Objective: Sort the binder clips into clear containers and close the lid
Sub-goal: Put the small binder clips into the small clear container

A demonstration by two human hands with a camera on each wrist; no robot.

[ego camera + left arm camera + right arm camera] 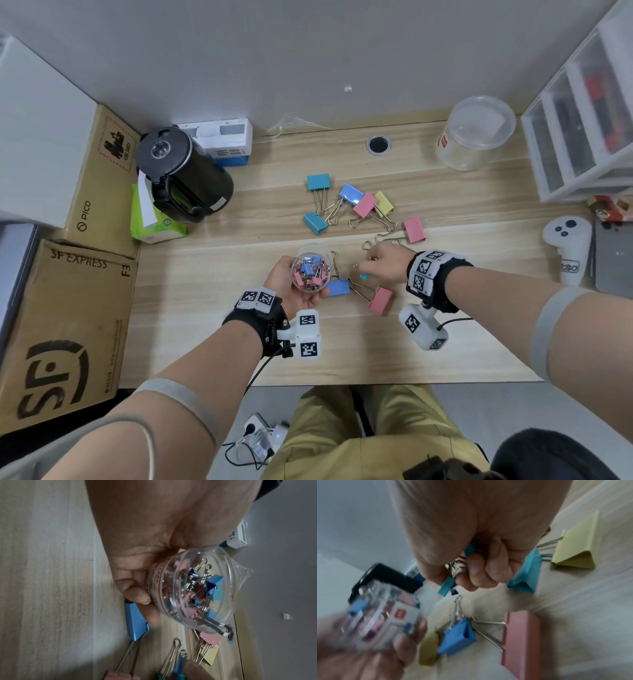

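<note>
My left hand [291, 284] grips a small clear round container [311, 271] full of small binder clips, its mouth open [197, 592]. Just to its right my right hand [380, 263] holds small teal binder clips [447, 586] in curled fingers; one teal clip [364, 275] shows under the hand. Large clips lie on the desk: a blue one [337, 287] and a pink one [381, 300] near the hands, plus a cluster of teal, blue, pink and yellow ones [356, 204] farther back. A big clear lidded tub [476, 133] stands at the back right.
A black kettle [181, 171] and tissue pack stand at the back left beside cardboard boxes [61, 329]. Plastic drawers [582, 130] line the right edge, with a white controller [568, 246] and a phone in front. A cable hole [378, 144] sits near the wall.
</note>
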